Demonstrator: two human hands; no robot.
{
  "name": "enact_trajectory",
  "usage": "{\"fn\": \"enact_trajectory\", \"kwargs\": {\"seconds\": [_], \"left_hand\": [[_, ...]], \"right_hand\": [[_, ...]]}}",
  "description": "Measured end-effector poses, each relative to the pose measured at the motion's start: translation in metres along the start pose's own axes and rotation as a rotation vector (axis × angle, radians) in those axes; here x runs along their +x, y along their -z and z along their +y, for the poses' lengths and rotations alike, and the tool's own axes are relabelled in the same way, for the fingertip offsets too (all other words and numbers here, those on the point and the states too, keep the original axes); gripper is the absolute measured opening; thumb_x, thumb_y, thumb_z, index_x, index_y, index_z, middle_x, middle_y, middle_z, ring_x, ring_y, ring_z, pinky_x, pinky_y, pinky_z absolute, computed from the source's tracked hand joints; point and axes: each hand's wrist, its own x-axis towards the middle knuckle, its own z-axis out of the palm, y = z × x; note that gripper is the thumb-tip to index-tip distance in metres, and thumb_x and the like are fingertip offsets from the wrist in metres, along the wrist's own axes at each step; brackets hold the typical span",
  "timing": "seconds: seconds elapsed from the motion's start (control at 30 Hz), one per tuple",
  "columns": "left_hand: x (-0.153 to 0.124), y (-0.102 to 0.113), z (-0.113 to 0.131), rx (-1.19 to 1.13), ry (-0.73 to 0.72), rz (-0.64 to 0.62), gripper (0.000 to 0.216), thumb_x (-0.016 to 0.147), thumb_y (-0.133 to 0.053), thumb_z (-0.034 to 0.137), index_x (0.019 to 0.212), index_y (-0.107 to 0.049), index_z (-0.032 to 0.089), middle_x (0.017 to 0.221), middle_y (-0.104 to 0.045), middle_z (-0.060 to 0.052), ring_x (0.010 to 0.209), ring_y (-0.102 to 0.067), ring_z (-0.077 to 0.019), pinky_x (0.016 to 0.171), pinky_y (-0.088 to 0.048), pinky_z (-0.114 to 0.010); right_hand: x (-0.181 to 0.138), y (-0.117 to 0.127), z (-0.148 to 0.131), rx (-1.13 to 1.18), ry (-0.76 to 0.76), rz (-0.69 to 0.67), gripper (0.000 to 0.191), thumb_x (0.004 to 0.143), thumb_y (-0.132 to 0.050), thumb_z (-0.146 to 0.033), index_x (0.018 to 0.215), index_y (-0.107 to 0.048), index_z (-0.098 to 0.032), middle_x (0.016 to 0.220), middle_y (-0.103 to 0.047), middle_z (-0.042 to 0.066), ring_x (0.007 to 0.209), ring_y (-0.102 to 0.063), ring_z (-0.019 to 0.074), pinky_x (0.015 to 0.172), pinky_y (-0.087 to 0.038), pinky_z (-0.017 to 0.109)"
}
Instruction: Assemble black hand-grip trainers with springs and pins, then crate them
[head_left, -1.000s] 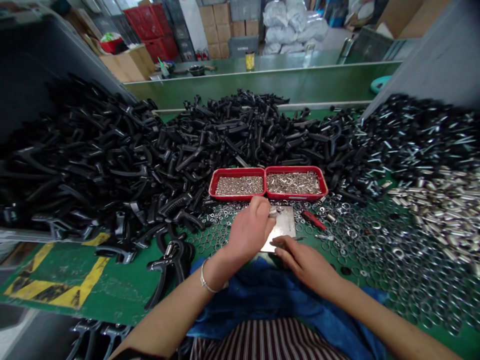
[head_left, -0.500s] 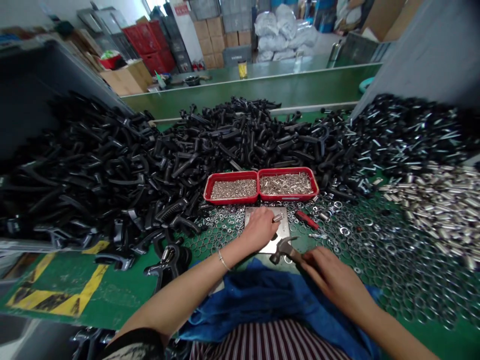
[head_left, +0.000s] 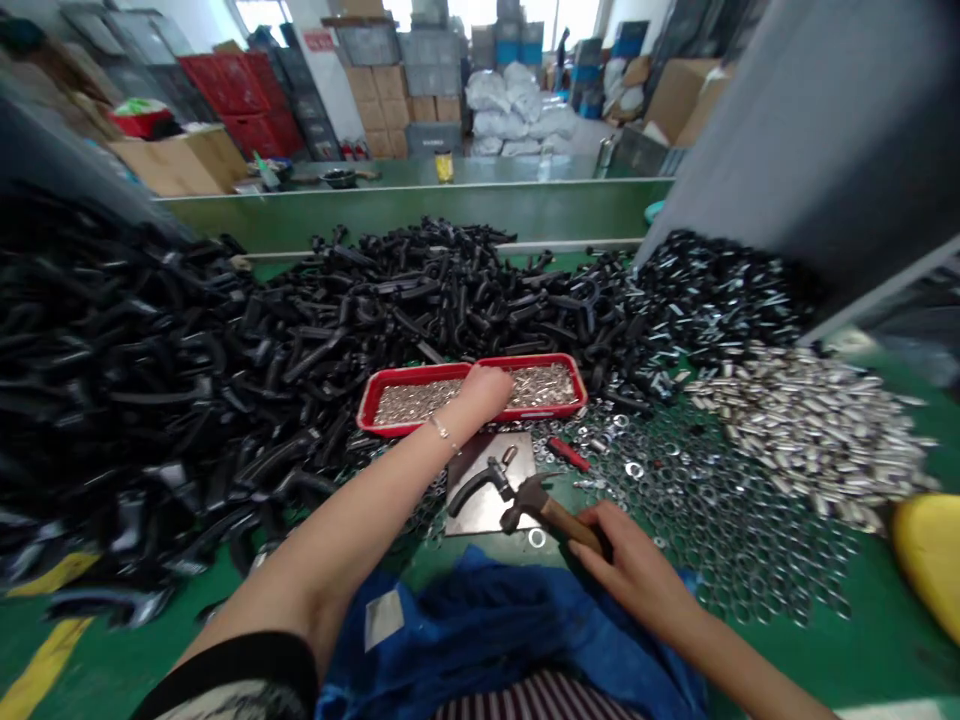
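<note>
My left hand reaches over the red two-part tray of small metal pieces; its fingertips dip into the tray and are hidden from me. My right hand is closed round the wooden handle of a small hammer, whose head rests near the front edge of a grey metal plate. A black handle part with a spring end lies on that plate. A red-handled tool lies just right of the plate.
A big heap of black plastic handles fills the left and back. Metal rings and silver cylinders cover the green table at right. A yellow object sits far right. Blue cloth covers my lap.
My left hand left the plate and moved up to the red tray, leaving the black part on the plate. My right hand shifted the hammer forward. The view swung left.
</note>
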Motion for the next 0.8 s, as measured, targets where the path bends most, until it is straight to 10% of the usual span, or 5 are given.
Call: {"fn": "enact_trajectory", "kwargs": {"seconds": [0.43, 0.8], "left_hand": [[0.006, -0.022, -0.014, 0.005, -0.070, 0.087, 0.021, 0.085, -0.050, 0.015, 0.083, -0.071, 0.015, 0.096, -0.073, -0.017, 0.090, -0.069, -0.0293, 0.078, -0.045, -0.037], [-0.030, -0.017, -0.022, -0.639, 0.088, 0.428, 0.029, 0.091, -0.041, 0.035, 0.099, -0.065, 0.019, 0.096, -0.069, -0.008, 0.091, -0.064, -0.0237, 0.086, -0.047, -0.035]], "right_hand": [[-0.016, -0.009, 0.011, 0.299, -0.264, 0.134, 0.023, 0.076, -0.066, -0.038, 0.085, -0.056, -0.019, 0.082, -0.057, 0.001, 0.077, -0.050, 0.0175, 0.066, -0.033, 0.028], [-0.011, 0.001, 0.002, 0.630, -0.279, 0.080, 0.039, 0.076, -0.068, -0.053, 0.090, -0.049, -0.021, 0.081, -0.056, -0.001, 0.065, -0.054, 0.0131, 0.053, -0.041, 0.024]]}}
